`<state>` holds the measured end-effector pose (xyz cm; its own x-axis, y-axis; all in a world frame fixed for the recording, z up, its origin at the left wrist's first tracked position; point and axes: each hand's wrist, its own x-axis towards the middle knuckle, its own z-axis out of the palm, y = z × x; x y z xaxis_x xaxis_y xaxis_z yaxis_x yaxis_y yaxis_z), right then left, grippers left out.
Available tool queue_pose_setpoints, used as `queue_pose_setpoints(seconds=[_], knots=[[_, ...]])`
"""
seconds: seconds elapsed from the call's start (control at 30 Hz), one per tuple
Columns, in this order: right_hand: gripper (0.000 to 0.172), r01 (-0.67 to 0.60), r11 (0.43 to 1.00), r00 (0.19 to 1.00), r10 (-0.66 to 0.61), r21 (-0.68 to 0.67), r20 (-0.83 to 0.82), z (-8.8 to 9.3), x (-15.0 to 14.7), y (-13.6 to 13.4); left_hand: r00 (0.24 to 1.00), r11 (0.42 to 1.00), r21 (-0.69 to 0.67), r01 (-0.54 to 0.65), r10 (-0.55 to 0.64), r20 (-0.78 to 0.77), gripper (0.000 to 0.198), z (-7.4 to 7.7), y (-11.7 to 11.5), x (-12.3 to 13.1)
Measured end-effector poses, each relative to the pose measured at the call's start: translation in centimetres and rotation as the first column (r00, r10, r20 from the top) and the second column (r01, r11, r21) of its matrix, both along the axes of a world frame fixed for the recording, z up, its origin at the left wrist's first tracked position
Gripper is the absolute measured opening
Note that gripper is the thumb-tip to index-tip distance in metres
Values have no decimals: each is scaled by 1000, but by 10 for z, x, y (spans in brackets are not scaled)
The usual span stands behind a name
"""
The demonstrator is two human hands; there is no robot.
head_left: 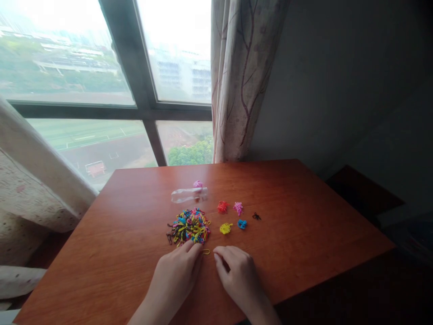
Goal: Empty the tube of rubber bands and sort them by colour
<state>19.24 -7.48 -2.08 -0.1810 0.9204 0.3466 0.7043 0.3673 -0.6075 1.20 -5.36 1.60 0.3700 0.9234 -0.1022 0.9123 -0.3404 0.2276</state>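
Observation:
A mixed heap of small colored clips [190,226] lies near the middle of the wooden table. My left hand [179,269] is at the heap's near edge, its fingers closed together; what they hold is hidden. A yellow clip [206,252] shows beside its fingertips. To the right, my right hand [235,270] has thumb and forefinger bent toward each other, with no object visible at their tips. Beyond it sit separate small piles: red [222,207], pink [238,207], yellow [225,228], blue [241,224] and black [256,216].
Behind the heap lies a clear plastic bottle [189,195] on its side, with a pink piece [198,184] by it. The table [135,198] reaches to a window with curtains [233,81]. Its right edge slopes toward a dark area.

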Motion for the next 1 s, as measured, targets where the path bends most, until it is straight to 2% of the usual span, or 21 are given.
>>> queue_pose_setpoints(seconds=[0.33, 0.47, 0.63, 1.0], knots=[[19, 2, 1000, 999, -3, 11, 35, 0, 1, -4, 997, 999, 42, 8, -11, 78, 21, 4, 4, 4], [19, 1, 1000, 999, -3, 28, 55, 0, 2, -7, 995, 994, 99, 41, -49, 82, 22, 11, 16, 15], [23, -8, 1000, 1000, 8, 19, -6, -1, 2, -8, 991, 986, 117, 123, -129, 48, 21, 18, 34, 35], [23, 2, 1000, 999, -2, -8, -34, 0, 1, -8, 989, 984, 98, 149, -151, 5, 20, 8, 45, 45]])
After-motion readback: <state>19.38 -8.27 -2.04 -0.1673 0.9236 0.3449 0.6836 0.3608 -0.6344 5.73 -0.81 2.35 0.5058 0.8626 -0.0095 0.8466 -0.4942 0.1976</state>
